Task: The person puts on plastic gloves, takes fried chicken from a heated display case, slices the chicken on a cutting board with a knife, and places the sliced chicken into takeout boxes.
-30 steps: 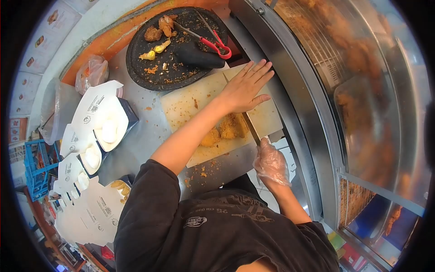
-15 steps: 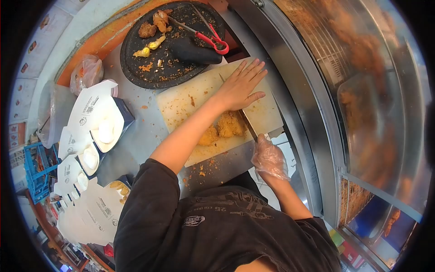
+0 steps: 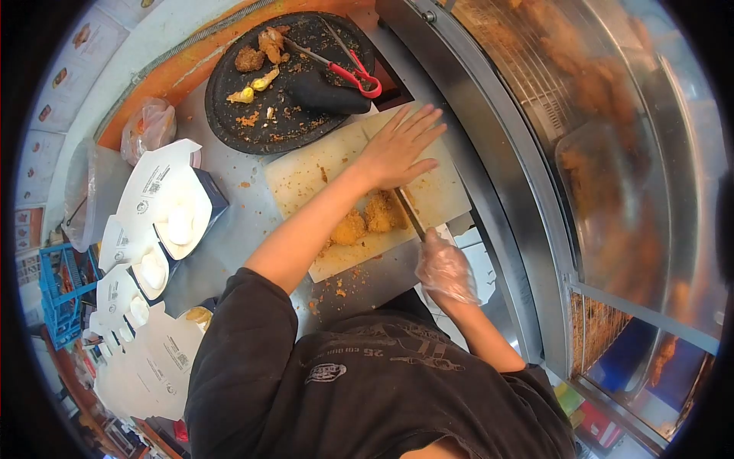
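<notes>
My bare left hand (image 3: 399, 147) lies flat with its fingers spread over the far part of a long knife (image 3: 410, 213). The knife's tip shows just past its thumb-side and fingers. In a clear plastic glove, my right hand (image 3: 446, 268) is closed round the knife's handle. Beneath both is a white cutting board (image 3: 302, 172) strewn with crumbs. Left of the blade, close against it, sits a piece of breaded fried chicken (image 3: 382, 212). Another breaded piece (image 3: 349, 228) rests beside it, partly behind my left forearm.
A round black tray (image 3: 229, 115) at the back holds fried pieces, yellow scraps, a black mitt (image 3: 325, 90) and red-handled tongs (image 3: 356, 76). Open paper boxes (image 3: 183, 206) with white contents line the left. A glass-fronted warming cabinet (image 3: 520, 168) borders the right side.
My right hand and the knife have shifted slightly left, nearer the breaded piece. My left hand has moved a little with them and stays spread over the blade.
</notes>
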Tool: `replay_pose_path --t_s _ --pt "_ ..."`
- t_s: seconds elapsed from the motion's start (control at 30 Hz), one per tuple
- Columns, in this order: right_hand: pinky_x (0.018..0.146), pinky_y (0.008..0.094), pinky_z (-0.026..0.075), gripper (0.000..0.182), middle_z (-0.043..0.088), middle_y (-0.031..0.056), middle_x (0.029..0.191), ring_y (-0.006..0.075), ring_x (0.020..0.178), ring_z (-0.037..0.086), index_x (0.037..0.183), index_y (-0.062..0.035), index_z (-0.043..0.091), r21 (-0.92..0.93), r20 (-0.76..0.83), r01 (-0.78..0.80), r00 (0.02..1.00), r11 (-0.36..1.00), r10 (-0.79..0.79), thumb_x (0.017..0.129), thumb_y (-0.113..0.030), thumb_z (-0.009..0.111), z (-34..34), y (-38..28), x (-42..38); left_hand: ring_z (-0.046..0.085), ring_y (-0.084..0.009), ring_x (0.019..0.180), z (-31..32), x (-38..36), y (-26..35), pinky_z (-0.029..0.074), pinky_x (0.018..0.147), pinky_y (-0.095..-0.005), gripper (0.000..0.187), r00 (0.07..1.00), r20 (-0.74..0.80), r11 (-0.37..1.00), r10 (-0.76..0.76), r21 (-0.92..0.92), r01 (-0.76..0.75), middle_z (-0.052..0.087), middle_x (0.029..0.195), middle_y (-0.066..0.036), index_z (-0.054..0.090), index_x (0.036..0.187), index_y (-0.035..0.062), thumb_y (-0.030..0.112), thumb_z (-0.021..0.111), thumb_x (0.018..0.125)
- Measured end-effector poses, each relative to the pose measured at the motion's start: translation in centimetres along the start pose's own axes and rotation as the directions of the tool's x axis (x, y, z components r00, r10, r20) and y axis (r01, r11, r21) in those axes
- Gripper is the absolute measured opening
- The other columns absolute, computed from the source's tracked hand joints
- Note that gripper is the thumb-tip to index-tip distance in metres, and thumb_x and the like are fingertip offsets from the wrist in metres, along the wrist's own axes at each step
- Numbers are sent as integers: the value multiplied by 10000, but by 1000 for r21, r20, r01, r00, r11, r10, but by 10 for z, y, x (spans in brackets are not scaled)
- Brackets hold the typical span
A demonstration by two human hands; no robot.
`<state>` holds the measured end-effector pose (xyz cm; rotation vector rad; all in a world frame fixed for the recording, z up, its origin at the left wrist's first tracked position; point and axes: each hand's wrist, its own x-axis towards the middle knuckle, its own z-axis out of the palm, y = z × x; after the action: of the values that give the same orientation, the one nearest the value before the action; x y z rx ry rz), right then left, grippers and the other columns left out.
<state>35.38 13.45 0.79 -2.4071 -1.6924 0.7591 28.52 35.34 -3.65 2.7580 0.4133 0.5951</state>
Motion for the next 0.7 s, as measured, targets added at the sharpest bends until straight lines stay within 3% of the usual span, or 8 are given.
replay_pose_path --t_s 0.13,0.2,0.3,0.37,0.47,0.53,0.6,0.7 --pt "651 513 482 165 615 257 776 427 755 626 987 -26 528 8 -5 -41 999 999 41 840 -100 513 35 10 18 182 -274 1445 32 -17 -10 112 1179 -452 631 999 19 998 -48 38 47 291 1522 -149 376 1426 57 473 429 954" --pt "640 514 477 175 612 248 752 427 731 623 998 -30 528 51 9 -42 999 998 41 839 -100 512 1 -2 11 161 -294 1448 23 -8 -14 121 1181 -451 631 990 137 999 -43 24 40 216 1552 -145 324 1449 45 401 468 947" --pt "609 506 469 125 586 225 713 412 684 604 940 -9 494 62 9 -10 1000 998 9 860 -103 511 -17 -11 -2 160 -270 1452 -10 -1 -2 123 1179 -432 646 1000 19 1000 -17 25 16 233 1548 -147 319 1454 46 461 399 965" --pt "662 520 471 224 613 245 773 418 762 621 1054 -35 514 47 104 -77 992 996 72 838 -93 506 -16 -15 -4 162 -273 1451 8 -20 -4 127 1178 -432 641 998 29 998 -57 33 56 236 1546 -152 313 1455 43 450 401 967" --pt "661 521 471 253 610 250 762 425 749 615 1100 -44 507 151 79 -92 994 984 81 854 -98 491 34 -10 5 169 -279 1449 24 -20 -20 129 1178 -432 635 996 66 994 -66 88 60 244 1541 -161 306 1456 38 433 406 969" --pt "660 517 469 251 606 255 755 432 745 606 1117 -59 502 80 84 -158 985 984 151 872 -108 484 44 -12 2 172 -281 1447 27 -34 -12 128 1179 -432 633 989 124 994 -75 88 64 248 1538 -165 305 1456 35 426 407 969" --pt "644 516 472 290 612 248 758 434 724 603 1159 -55 500 184 40 -59 998 981 53 876 -114 494 24 -8 6 170 -310 1445 8 -24 -21 124 1183 -435 643 990 120 998 -68 17 66 222 1544 -175 271 1470 39 346 472 941" --pt "652 513 462 336 619 244 776 412 724 606 1213 -35 482 91 48 6 999 996 -10 905 -169 467 4 -20 -11 175 -308 1443 -31 -19 -1 126 1184 -434 647 1000 3 999 2 -35 -2 232 1541 -171 278 1467 40 352 478 938"
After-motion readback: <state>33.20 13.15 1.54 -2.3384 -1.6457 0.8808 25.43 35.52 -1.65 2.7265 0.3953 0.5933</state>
